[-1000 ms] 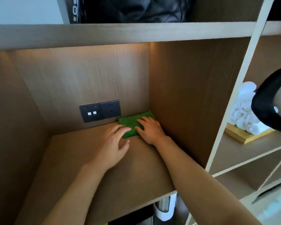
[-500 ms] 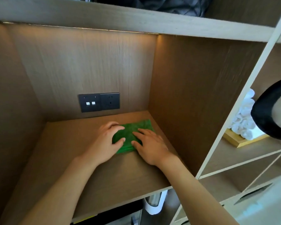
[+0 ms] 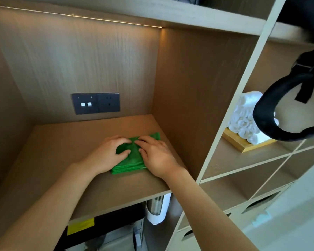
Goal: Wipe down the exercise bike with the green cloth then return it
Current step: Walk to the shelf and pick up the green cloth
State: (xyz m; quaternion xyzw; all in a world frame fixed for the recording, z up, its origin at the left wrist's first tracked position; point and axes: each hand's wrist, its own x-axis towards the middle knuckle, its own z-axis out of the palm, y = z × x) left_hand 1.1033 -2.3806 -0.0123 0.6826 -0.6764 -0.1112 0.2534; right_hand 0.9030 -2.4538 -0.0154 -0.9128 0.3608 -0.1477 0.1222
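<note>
A folded green microfibre cloth (image 3: 132,159) lies flat on the floor of a wooden shelf compartment (image 3: 62,142), toward its right side and just beside the right-hand partition (image 3: 185,105). Both bare hands rest on top of the cloth. The left hand (image 3: 107,154) covers its left edge, fingers bent and slightly spread, thumb lying across the fabric near the cloth's middle. The right hand (image 3: 156,156) covers the cloth's right edge, fingers bent and close together, fingertips pressing down near the cloth's centre line, almost meeting those of the left hand. The near corner of the cloth shows between the two wrists; its far corner juts out beyond the right hand's fingers.

Behind the cloth, on the compartment's back wall, sits a dark grey switch-and-socket plate (image 3: 95,103). A lit strip runs under the shelf above. Right of the cloth, past the partition, a stack of rolled white towels (image 3: 243,120) stands on a light wooden tray (image 3: 243,144) in the neighbouring compartment, partly hidden by a curved black padded strap (image 3: 265,109) hanging close to the camera. Below the cloth's shelf, a white and clear cylindrical container (image 3: 158,209) and a black unit with a yellow label (image 3: 81,226) are visible.
</note>
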